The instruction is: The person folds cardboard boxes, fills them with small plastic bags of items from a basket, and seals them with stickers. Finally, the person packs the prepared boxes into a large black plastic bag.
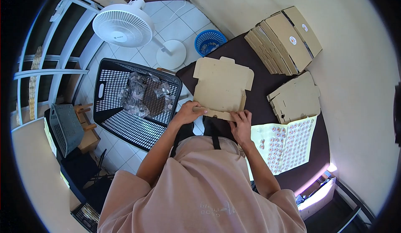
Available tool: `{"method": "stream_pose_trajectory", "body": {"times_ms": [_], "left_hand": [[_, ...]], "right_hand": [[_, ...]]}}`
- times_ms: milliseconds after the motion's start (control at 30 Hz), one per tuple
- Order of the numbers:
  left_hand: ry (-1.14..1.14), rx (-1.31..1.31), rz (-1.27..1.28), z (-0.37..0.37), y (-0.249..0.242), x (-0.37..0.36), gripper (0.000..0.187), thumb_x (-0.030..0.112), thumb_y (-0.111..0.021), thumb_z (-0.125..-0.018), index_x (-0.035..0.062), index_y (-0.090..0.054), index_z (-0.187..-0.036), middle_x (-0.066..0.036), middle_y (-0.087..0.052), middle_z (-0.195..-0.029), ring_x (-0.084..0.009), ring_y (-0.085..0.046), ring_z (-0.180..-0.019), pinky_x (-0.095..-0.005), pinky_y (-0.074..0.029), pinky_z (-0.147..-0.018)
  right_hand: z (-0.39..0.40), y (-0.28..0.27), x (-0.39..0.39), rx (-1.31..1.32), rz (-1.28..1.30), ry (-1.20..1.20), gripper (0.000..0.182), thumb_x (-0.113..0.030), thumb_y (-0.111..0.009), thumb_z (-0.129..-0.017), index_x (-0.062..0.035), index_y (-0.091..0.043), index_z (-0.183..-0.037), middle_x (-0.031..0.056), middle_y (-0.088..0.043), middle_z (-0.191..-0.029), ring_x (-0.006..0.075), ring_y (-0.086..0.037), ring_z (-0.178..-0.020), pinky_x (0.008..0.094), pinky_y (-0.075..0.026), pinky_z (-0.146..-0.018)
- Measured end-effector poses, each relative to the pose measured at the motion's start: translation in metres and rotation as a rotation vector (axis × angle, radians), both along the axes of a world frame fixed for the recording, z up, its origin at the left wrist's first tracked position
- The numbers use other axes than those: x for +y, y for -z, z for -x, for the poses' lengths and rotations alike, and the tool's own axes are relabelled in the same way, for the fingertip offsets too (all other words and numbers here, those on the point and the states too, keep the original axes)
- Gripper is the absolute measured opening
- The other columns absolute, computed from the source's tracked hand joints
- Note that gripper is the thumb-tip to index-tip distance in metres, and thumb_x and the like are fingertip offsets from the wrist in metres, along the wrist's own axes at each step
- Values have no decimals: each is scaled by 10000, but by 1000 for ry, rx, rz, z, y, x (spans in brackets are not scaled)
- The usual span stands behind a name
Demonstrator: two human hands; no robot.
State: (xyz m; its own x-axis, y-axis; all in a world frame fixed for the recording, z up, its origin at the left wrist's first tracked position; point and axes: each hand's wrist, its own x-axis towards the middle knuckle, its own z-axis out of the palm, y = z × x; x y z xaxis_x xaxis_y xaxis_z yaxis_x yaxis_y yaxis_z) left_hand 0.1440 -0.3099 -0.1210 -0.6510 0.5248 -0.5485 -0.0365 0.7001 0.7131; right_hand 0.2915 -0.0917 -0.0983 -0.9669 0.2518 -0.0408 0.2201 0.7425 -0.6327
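Note:
A flat, partly folded cardboard box [221, 83] lies open at the edge of the dark table, with its flaps spread out away from me. Along its near side a narrow front flap is raised. My left hand [189, 113] grips the left end of that flap, fingers closed on the cardboard. At the right end, my right hand [241, 125] pinches the near corner of the box. Right of the box lies a sheet of round stickers [288, 145], close to my right forearm. Beyond the sheet are some unfolded cardboard box blanks [295, 99].
Stacked finished boxes [288, 39] with round stickers stand at the table's back right, by the wall. Left of me is a large black crate [138, 128] holding clear plastic-wrapped items. A white standing fan [123, 26] and a blue basket [209, 37] are beyond the table.

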Motion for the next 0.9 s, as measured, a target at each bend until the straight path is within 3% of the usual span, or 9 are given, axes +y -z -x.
{"method": "stream_pose_trajectory", "body": {"times_ms": [67, 200, 267, 433, 667, 767, 833, 867, 900], "left_hand": [[70, 83, -17, -2, -3, 1, 448, 334, -780, -753, 19, -626, -1031, -236, -613, -1041, -347, -603, -973, -393, -487, -833], [147, 125, -58, 0, -11, -1, 432, 307, -787, -755, 36, -616, -1045, -226, -576, -1138, -355, -574, -1038, -394, -487, -853], [-41, 86, -170, -4, -19, 3, 368, 249, -775, -778, 52, -613, -1043, -209, -554, -1167, -348, -554, -1079, -396, -489, -858], [47, 74, -142, -3, -10, -3, 299, 198, -739, -814, 47, -609, -1037, -190, -560, -1116, -319, -581, -1039, -379, -498, -848], [70, 47, -76, 2, 0, -3, 304, 194, -718, -831, 56, -581, -1065, -195, -546, -1095, -310, -592, -1014, -381, -504, -822], [86, 265, -103, -4, -8, -2, 401, 209, -699, -852, 57, -490, -1159, -196, -535, -1080, -297, -586, -964, -382, -502, -777], [10, 374, -154, -2, -2, -6, 428, 211, -686, -861, 44, -445, -1174, -208, -521, -1062, -304, -567, -934, -372, -490, -762], [-62, 482, -204, -1, 1, -8, 457, 213, -673, -871, 30, -400, -1189, -221, -508, -1044, -311, -549, -903, -361, -478, -747], [-62, 482, -201, 3, 3, -7, 457, 213, -673, -871, 30, -400, -1189, -221, -508, -1044, -311, -549, -903, -361, -478, -747]], "right_hand": [[2, 0, 0, 30, -88, -14, 388, -57, -759, -706, -77, -631, -1072, 130, -587, -1004, 359, -503, -998, 432, -412, -904], [2, 2, -1, -27, -12, 22, 350, -54, -740, -711, -69, -632, -1043, 128, -619, -980, 371, -479, -1019, 446, -382, -935], [1, 6, 2, -59, -14, 14, 340, -59, -733, -717, -69, -630, -1041, 129, -624, -995, 372, -478, -1021, 449, -385, -932], [2, 7, 5, 55, -61, -26, 213, -77, -710, -738, -55, -675, -948, 133, -559, -1129, 398, -446, -1085, 473, -387, -932], [7, 5, 4, -43, 9, -20, 134, -100, -730, -726, -44, -702, -845, 114, -538, -1082, 385, -429, -1085, 435, -400, -923], [13, 4, 14, -107, 15, -47, 156, -137, -750, -727, -32, -701, -832, 116, -581, -1018, 344, -504, -1024, 413, -443, -865], [23, -4, 31, -46, 283, 54, 193, -172, -767, -733, -20, -694, -827, 110, -626, -875, 314, -587, -863, 395, -486, -769], [27, -3, 41, 34, 236, 93, 184, -168, -754, -768, -7, -677, -812, 105, -643, -777, 260, -635, -681, 372, -507, -648], [27, 10, 52, 48, 321, 247, 170, -158, -741, -785, -6, -670, -810, 99, -646, -769, 224, -641, -654, 346, -502, -603]]}}
